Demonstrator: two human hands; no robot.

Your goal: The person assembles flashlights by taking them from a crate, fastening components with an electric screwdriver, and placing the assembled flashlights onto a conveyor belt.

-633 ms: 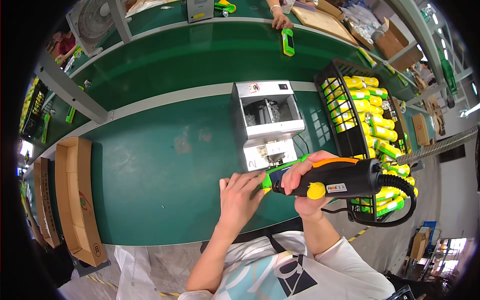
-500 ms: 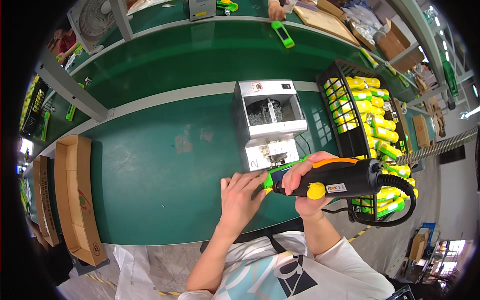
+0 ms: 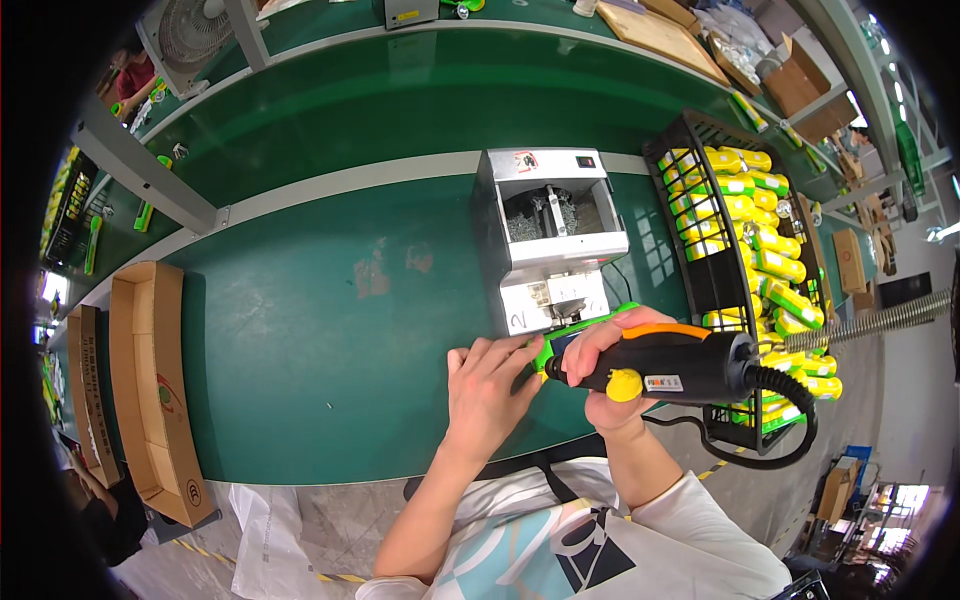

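My right hand (image 3: 605, 352) grips a black and orange electric screwdriver (image 3: 680, 366) with a yellow knob and a coiled black cable, its tip pointing left. The tip meets a green and yellow part (image 3: 575, 333) lying on the green table (image 3: 300, 350). My left hand (image 3: 490, 385) presses on the left end of that part, fingers bent over it. Just behind both hands stands a grey metal screw feeder box (image 3: 548, 235) with screws in its open top.
A black wire basket (image 3: 690, 250) at the right holds several yellow and green parts. Flat cardboard boxes (image 3: 150, 390) stand at the table's left end. A green conveyor belt (image 3: 420, 90) runs behind, with a fan (image 3: 190, 35) and cartons beyond it.
A green part on the far conveyor has travelled away out of view. My hands and the screwdriver have stayed in the same place.
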